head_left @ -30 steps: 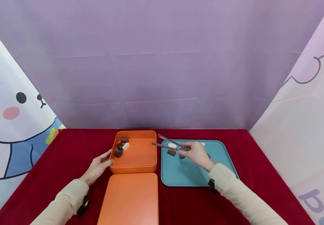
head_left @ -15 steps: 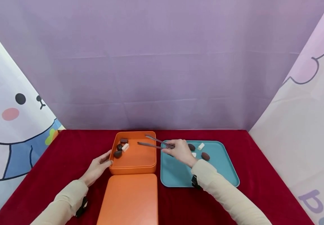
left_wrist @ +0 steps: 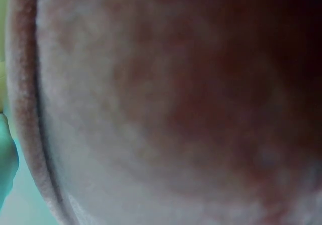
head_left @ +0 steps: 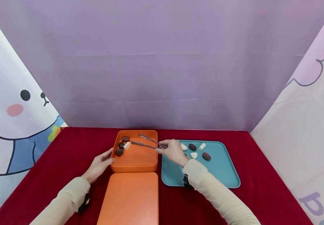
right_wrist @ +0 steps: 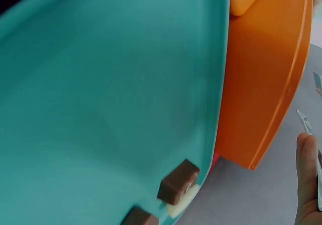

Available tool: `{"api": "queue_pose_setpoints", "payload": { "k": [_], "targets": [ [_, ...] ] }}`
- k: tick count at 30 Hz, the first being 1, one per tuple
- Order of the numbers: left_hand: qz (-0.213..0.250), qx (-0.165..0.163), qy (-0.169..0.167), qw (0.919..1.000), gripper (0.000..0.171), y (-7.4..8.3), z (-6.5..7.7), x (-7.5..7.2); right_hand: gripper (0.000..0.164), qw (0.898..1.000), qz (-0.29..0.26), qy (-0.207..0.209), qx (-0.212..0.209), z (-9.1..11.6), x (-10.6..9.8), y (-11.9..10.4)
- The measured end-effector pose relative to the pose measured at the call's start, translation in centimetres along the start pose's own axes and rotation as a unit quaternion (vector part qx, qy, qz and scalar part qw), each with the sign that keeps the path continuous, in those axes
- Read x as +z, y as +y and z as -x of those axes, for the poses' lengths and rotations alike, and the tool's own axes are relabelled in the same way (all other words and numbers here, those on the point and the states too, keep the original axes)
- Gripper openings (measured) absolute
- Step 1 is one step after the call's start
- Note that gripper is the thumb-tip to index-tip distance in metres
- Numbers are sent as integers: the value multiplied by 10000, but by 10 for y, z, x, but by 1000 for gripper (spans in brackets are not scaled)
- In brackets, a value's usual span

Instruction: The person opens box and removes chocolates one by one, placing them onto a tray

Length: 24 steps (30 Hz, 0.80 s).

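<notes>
My right hand [head_left: 173,152] holds a pair of metal tongs [head_left: 146,145], also seen in the right wrist view. The tongs' arms stand apart over the orange box [head_left: 134,169]; I see nothing between their tips. In the box's left part lie dark chocolates [head_left: 119,152] and a white piece [head_left: 126,145]. My left hand [head_left: 98,165] rests against the box's left wall, thumb near the front corner. Skin fills most of the left wrist view. Below my right hand, the blue tray [head_left: 221,175] carries white pieces [head_left: 194,155], dark oval chocolates [head_left: 206,156] and brown blocks [right_wrist: 178,182].
An orange lid or flat panel [head_left: 132,197] lies right in front of the box. Red cloth [head_left: 263,187] covers the table. A purple curtain [head_left: 162,78] hangs behind, with printed cloths [head_left: 24,125] at both sides.
My right hand has moved left with the tongs, from above the tray to the box's right side, uncovering pieces on the tray. My left hand stays at the box.
</notes>
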<state>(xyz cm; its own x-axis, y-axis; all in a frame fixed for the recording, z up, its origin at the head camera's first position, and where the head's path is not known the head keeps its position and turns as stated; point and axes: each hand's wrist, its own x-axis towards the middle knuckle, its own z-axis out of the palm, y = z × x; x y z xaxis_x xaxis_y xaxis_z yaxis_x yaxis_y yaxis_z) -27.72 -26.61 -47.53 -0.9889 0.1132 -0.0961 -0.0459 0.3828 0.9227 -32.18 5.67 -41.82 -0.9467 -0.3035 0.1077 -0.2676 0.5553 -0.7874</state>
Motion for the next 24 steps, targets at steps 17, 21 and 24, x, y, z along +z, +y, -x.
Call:
{"api": "queue_pose_setpoints", "payload": {
  "k": [17,21,24],
  "targets": [
    [-57,8,54,10000,60,0,-2,-3,32,9998,204,-38,-75,-15,17,-8],
    [3,51,21,10000,60,-1,-1,-1,31,9995,255,-126,-118,-16,23,-9],
    [62,38,7,10000,60,-2,1,1,31,9986,422,-197,-232,-16,28,-8]
  ]
}}
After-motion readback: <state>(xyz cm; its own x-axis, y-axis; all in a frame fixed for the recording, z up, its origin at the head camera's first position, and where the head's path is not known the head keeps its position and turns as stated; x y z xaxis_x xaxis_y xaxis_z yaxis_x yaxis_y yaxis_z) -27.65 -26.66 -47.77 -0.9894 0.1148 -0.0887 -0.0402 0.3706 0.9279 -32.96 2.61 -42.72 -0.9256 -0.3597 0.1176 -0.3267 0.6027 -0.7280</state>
